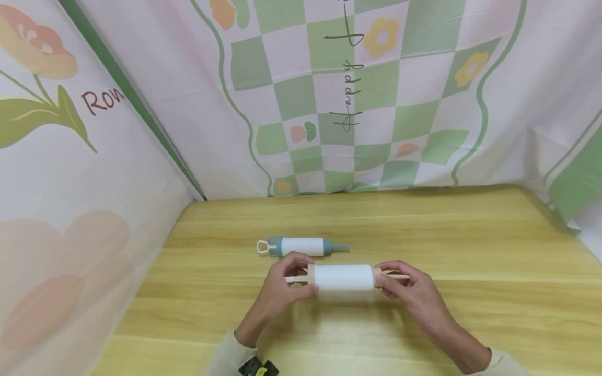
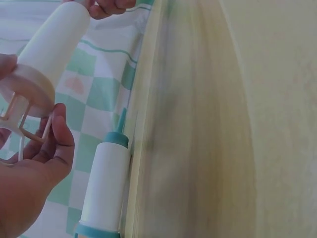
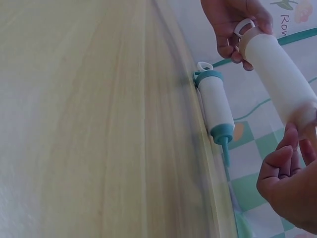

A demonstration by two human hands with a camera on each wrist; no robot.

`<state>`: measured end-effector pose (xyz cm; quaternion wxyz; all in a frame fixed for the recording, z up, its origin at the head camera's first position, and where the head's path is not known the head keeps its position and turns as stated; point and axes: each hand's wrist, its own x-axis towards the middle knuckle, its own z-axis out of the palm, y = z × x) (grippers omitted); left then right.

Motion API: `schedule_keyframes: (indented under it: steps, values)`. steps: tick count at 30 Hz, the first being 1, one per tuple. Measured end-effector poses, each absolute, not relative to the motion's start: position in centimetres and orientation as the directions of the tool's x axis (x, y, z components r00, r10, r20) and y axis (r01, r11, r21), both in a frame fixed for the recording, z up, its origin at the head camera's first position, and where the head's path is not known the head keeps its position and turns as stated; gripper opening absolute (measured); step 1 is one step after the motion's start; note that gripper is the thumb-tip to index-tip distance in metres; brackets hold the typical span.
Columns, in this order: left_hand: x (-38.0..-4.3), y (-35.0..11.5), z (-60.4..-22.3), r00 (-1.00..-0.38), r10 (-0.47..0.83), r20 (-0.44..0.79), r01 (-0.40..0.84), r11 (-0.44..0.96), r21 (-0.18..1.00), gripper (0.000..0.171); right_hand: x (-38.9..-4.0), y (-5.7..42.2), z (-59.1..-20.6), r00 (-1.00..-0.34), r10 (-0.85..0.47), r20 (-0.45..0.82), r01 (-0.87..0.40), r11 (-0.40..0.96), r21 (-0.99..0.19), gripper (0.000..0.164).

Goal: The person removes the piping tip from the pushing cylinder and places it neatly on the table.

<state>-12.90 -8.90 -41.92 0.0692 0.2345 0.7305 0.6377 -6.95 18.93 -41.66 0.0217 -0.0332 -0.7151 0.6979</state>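
White and peach, a large syringe [image 1: 343, 277] is held crosswise between two hands, a little above the wooden surface [image 1: 470, 250]. The left hand [image 1: 281, 287] has its thumb and fingers curled round the peach collar [image 1: 311, 274] at the handle end; its grip is drawn in to the collar's width, with the white plunger handle [image 1: 296, 279] between thumb and fingers. The right hand [image 1: 420, 295] pinches the other end, its grip narrower, and the peach nozzle [image 1: 398, 276] runs out past the thumb.

Just beyond the held syringe lies a second syringe [image 1: 302, 246], white with blue-green ends, resting on the surface. Its ring handle [image 1: 262, 247] is on the left and its thin nozzle on the right; neither hand has hold of it.

Printed cloth [image 1: 329, 94] with green and white checks hangs behind the surface, and flowered cloth [image 1: 70, 177] covers the left side. Pale sleeves [image 1: 229, 356] cover the forearms, and a black device [image 1: 254, 368] shows by the left sleeve.
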Motion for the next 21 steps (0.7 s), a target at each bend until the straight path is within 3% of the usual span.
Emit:
schedule_keyframes:
  steps: [21]
  values:
    - [-12.42, -9.13, -41.79, -0.886, 0.41, 0.217, 0.275, 0.087, 0.958, 0.045, -7.26, 19.38, -41.05, -0.999, -0.003, -0.039, 0.038, 0.083, -0.996, 0.033]
